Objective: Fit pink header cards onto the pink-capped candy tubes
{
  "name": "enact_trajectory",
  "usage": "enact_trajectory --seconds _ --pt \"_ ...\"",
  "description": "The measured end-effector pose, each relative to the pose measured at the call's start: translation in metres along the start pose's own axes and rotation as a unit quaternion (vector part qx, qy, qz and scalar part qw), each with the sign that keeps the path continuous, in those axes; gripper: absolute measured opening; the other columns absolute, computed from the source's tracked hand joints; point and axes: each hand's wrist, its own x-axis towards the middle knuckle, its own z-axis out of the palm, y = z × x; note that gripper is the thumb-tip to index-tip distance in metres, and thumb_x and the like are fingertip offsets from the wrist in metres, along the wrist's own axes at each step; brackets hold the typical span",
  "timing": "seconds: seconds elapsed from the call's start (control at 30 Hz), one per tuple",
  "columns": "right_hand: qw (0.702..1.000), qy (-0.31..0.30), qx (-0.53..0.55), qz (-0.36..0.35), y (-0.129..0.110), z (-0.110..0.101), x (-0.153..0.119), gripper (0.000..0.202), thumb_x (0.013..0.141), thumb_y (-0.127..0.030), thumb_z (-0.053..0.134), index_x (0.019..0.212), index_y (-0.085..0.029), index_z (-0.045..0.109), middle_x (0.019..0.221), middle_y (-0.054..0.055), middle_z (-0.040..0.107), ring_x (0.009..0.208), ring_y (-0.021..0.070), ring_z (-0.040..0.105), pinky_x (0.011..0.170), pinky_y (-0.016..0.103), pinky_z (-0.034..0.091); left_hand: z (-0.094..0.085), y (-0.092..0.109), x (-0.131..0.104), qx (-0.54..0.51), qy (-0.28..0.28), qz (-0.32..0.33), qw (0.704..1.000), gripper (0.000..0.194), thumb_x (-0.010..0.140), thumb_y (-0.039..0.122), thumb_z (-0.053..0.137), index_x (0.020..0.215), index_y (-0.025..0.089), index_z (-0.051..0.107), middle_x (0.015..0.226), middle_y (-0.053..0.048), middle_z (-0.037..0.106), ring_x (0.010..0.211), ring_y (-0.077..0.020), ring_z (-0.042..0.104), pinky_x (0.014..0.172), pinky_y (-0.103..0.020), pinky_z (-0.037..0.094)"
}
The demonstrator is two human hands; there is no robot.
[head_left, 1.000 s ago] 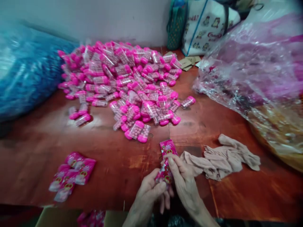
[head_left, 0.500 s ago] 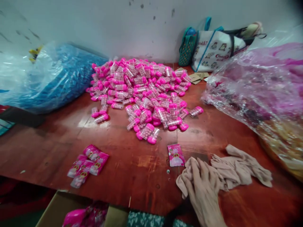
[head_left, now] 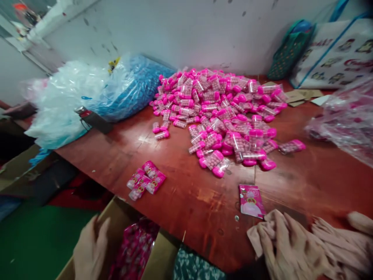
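Observation:
My right hand (head_left: 287, 247) presses on a bunched pinkish-beige cloth (head_left: 335, 241) at the table's right front, its fingers bent over the fabric. Just beyond those fingers lies a flat pink printed packet (head_left: 251, 200). My left hand (head_left: 91, 249), slightly blurred, is over the left wall of an open cardboard box (head_left: 161, 252) below the table edge. Its thumb and fingers are apart, with nothing seen between them. Shiny pink packets (head_left: 135, 245) fill the box. A small group of pink packets (head_left: 147, 179) lies on the table near the box.
A large heap of clear, pink-capped bottles of small balls (head_left: 221, 112) covers the back of the red-brown table (head_left: 189, 202). Blue and white plastic bags (head_left: 128, 91) stand at left, clear plastic wrap (head_left: 346, 120) at right. A printed tote bag (head_left: 329, 58) leans on the wall.
The view has swung left, so things appear farther right. My left hand has come into view at the box. My right hand remains on the cloth.

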Motion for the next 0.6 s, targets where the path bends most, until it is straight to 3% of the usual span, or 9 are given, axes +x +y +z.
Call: enact_trajectory --seconds 0.07,0.13,0.2,0.27,0.4,0.5,0.6 --pt "1.000 0.010 0.004 -0.001 0.000 0.001 0.000 0.061 0.085 -0.040 0.038 0.140 -0.014 0.028 0.129 0.022 0.045 0.112 0.0443 0.042 0.089 0.061 0.028 0.006 0.033 0.027 0.006 0.052 0.141 0.989 0.058 0.084 0.047 0.035 0.129 0.010 0.042 0.124 -0.019 0.051 0.115 -0.0327 0.047 0.097 -0.044 0.036" --pt "1.000 0.015 -0.003 -0.006 -0.001 0.000 0.001 0.061 0.086 -0.040 0.038 0.140 -0.014 0.028 0.127 0.022 0.046 0.111 0.0441 0.042 0.088 0.061 0.030 0.020 0.072 0.049 0.023 0.061 0.256 0.965 0.057 0.085 0.044 0.035 0.129 0.009 0.042 0.130 -0.019 0.046 0.127 -0.0319 0.034 0.103 -0.045 0.027" --pt "1.000 0.022 -0.017 -0.008 -0.003 -0.001 0.003 0.059 0.086 -0.039 0.036 0.137 -0.011 0.031 0.124 0.023 0.048 0.110 0.0438 0.043 0.087 0.060 0.031 0.036 0.105 0.063 0.088 0.004 0.288 0.954 0.056 0.086 0.045 0.034 0.132 0.014 0.040 0.138 -0.017 0.039 0.132 -0.0353 0.022 0.100 -0.056 0.025" --pt "0.999 0.038 -0.029 -0.007 -0.005 -0.003 0.005 0.055 0.088 -0.039 0.034 0.135 -0.010 0.035 0.121 0.023 0.051 0.108 0.0420 0.045 0.086 0.058 0.032 0.049 0.121 0.068 0.100 -0.027 0.300 0.948 0.054 0.086 0.046 0.033 0.133 0.018 0.041 0.137 -0.015 0.041 0.129 -0.0369 0.026 0.094 -0.060 0.029" --pt "0.997 0.063 -0.041 0.000 -0.009 -0.005 0.009 0.050 0.090 -0.041 0.030 0.126 -0.009 0.044 0.118 0.021 0.054 0.104 0.0387 0.047 0.086 0.056 0.034 0.053 0.105 0.055 0.128 -0.012 0.298 0.946 0.062 0.086 0.050 0.032 0.135 0.013 0.036 0.138 -0.018 0.039 0.128 -0.0370 0.028 0.092 -0.057 0.034" --pt "0.998 0.039 -0.043 0.008 -0.010 -0.006 0.008 0.050 0.090 -0.041 0.030 0.122 -0.009 0.048 0.119 0.021 0.053 0.105 0.0386 0.045 0.088 0.055 0.033 0.048 0.085 0.046 0.166 0.015 0.291 0.942 0.061 0.086 0.049 0.031 0.136 0.015 0.035 0.139 -0.018 0.038 0.128 -0.0382 0.029 0.091 -0.059 0.034" --pt "0.999 0.027 -0.034 0.015 -0.009 -0.007 0.007 0.051 0.090 -0.041 0.030 0.125 -0.009 0.046 0.122 0.021 0.051 0.108 0.0391 0.043 0.089 0.057 0.031 0.043 0.078 0.049 0.156 0.021 0.278 0.948 0.062 0.086 0.050 0.032 0.135 0.012 0.036 0.137 -0.020 0.040 0.124 -0.0370 0.036 0.090 -0.055 0.038"
